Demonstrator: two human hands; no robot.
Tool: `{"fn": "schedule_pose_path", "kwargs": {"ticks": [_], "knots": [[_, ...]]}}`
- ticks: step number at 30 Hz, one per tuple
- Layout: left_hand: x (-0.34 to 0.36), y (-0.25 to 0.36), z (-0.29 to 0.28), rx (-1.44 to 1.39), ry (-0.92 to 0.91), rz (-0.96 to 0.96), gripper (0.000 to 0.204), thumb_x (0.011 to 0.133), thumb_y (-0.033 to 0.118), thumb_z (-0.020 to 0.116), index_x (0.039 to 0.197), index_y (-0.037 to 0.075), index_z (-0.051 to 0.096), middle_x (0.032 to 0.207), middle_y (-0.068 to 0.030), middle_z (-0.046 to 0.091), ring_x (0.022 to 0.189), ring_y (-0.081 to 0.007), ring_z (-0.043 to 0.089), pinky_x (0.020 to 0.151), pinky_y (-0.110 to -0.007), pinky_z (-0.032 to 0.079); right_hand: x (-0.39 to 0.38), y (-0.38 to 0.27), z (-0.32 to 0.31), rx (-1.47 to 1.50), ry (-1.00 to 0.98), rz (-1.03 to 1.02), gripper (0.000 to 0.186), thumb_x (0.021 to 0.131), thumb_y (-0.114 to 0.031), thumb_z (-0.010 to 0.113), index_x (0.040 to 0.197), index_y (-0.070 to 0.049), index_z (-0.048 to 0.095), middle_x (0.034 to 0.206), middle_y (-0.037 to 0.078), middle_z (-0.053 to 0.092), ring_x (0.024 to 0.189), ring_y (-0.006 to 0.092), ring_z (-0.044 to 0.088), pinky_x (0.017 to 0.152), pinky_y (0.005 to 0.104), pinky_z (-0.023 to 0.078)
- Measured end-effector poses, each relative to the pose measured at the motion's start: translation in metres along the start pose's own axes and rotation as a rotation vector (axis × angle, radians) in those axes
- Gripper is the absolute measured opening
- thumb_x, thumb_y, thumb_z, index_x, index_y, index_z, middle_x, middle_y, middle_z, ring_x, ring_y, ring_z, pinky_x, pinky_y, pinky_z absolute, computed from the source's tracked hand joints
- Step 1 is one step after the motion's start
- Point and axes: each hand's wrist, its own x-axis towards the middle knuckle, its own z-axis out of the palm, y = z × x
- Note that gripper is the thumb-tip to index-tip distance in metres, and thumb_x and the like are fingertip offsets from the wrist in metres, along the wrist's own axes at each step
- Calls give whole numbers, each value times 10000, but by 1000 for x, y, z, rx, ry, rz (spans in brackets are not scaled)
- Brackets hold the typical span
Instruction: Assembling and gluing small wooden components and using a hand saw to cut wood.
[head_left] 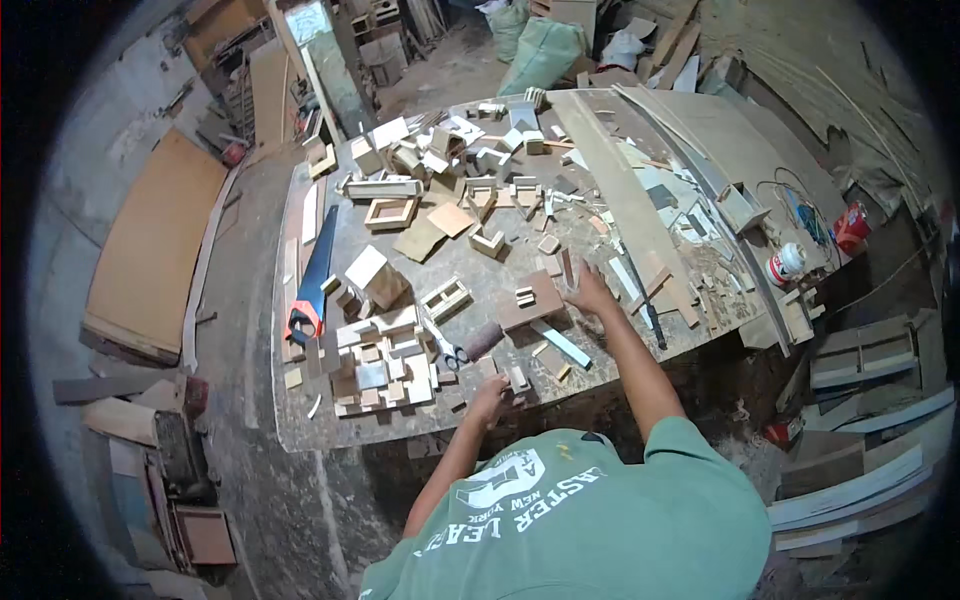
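Observation:
My left hand (486,404) is at the near edge of the workbench (470,428), its fingers curled round a small flat wood piece (488,374). Beside its fingertips stands a small pale wood block (518,379). Farther right, my right hand (592,292) reaches over the bench with fingers apart. A narrow brown strip (567,268) lies by its fingertips; whether they touch it I cannot tell. Just left of that hand is a brown board (532,306) with small pale blocks (525,296) on it. Between the hands lie a dark sandpaper roll (484,341) and a pale blue strip (562,343).
Scissors (452,354) and a tray of wooden compartments (385,362) lie left of my hands. A handsaw (312,285) rests along the left side. A dark-handled chisel-like tool (652,318) is at right. Wood offcuts (440,150) crowd the far side; a long board (625,190) runs down the right.

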Motion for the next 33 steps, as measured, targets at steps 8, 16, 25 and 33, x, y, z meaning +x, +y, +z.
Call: {"fn": "schedule_pose_path", "kwargs": {"ticks": [8, 16, 25, 33], "knots": [[12, -11, -11, 193, 239, 82, 275, 934, 117, 501, 1150, -16, 608, 879, -94, 656, 767, -196, 653, 639, -314, 540, -13, -15, 1, 68, 170, -7, 753, 708, -204, 744, 1355, -31, 401, 1238, 252, 531, 1122, 437, 533, 961, 473, 445], [-35, 38, 33, 903, 277, 618, 590, 783, 188, 712, 1292, -2, 481, 1090, -178, 607, 1018, -315, 595, 866, -389, 478, -99, -31, -27, -7, 159, -299, 743, 667, -311, 803, 1309, -111, 486, 1229, 161, 538, 1153, 368, 519, 937, 477, 459], [-29, 35, 52, 811, 44, 888, 545, 700, 112, 721, 1197, 39, 513, 1114, -183, 527, 1086, -368, 514, 917, -436, 419, -171, -126, -36, 275, 77, -806, 681, 659, -396, 826, 1229, -122, 574, 1140, 125, 601, 1047, 328, 585, 894, 418, 488], [-45, 45, 69, 1003, 130, 1194, 471, 733, 146, 707, 1142, 31, 503, 1047, -126, 559, 963, -290, 589, 817, -370, 472, -175, -133, -54, 487, 80, -940, 198, 752, -217, 783, 899, -102, 718, 993, 93, 630, 928, 266, 600, 753, 340, 491]]}}
